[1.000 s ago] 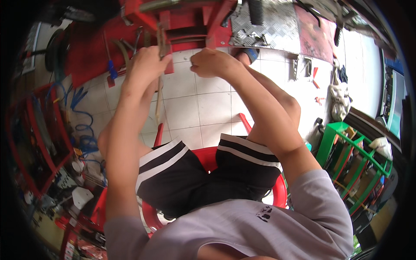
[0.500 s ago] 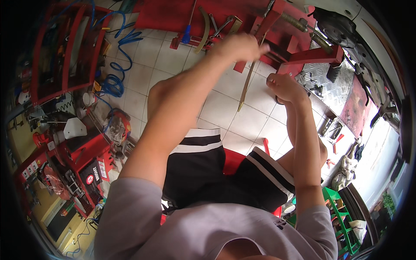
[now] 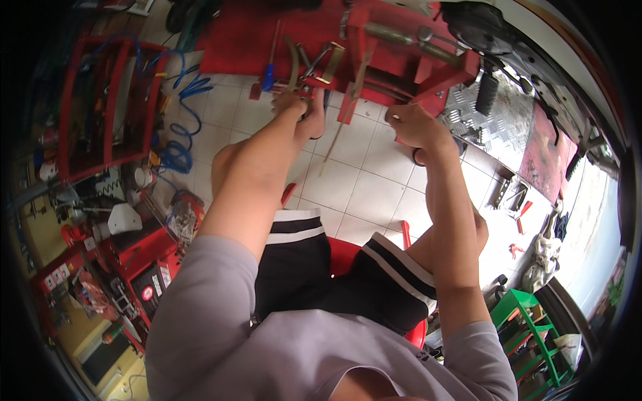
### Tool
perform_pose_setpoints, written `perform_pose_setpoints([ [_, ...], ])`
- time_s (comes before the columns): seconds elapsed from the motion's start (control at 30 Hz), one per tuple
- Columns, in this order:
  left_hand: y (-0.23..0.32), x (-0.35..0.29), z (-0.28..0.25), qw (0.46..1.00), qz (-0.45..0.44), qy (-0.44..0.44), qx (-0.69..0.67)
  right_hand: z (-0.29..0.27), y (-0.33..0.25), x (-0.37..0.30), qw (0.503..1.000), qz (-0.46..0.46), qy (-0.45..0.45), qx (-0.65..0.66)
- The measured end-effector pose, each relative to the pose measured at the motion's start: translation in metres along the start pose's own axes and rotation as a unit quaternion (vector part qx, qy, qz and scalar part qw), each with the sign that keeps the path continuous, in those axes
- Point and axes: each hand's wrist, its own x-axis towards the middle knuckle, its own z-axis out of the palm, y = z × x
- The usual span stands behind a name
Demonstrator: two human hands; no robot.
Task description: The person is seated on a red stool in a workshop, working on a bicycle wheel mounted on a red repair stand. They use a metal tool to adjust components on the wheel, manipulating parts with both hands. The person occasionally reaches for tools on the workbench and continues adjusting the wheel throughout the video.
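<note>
My left hand (image 3: 289, 104) is at the front edge of the red platform (image 3: 231, 50), just below the tools on it; its fingers are partly hidden and blurred. Closest to it are a blue-handled screwdriver (image 3: 269, 79), a curved brass-coloured strip (image 3: 292, 63), wrenches (image 3: 317, 59) and a flat brass-coloured piece (image 3: 332, 65). My right hand (image 3: 413, 125) is closed, fingers curled, below the red metal frame (image 3: 358, 40); whatever it may hold is hidden. Between the hands, a long thin strip (image 3: 341, 127) slants down from the frame over the floor.
Thick springs (image 3: 388, 33) sit on the frame, beside a diamond-plate metal surface (image 3: 465, 107). A red shelf cart (image 3: 110, 113) and coiled blue hose (image 3: 177, 144) stand left. A green rack (image 3: 528, 321) is at lower right. My feet and knees flank the tiled floor (image 3: 354, 180).
My left hand has moved left and down from the frame to the tools at the platform edge. My right hand stays curled below the frame. The whole view has shifted somewhat.
</note>
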Motion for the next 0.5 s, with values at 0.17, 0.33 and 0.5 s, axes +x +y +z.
perform_pose_setpoints([
  [0.17, -0.019, 0.009, 0.026, 0.996, 0.001, -0.036, 0.082, -0.028, -0.037, -0.032, 1.000, 0.021, 0.002, 0.004],
  [0.33, -0.024, -0.004, -0.010, 0.988, 0.017, -0.001, 0.155, -0.026, -0.033, -0.030, 0.999, 0.052, -0.016, 0.000],
  [0.5, -0.005, -0.045, -0.131, 0.968, 0.046, 0.144, 0.200, -0.030, -0.044, -0.033, 1.000, -0.004, -0.026, -0.002],
])
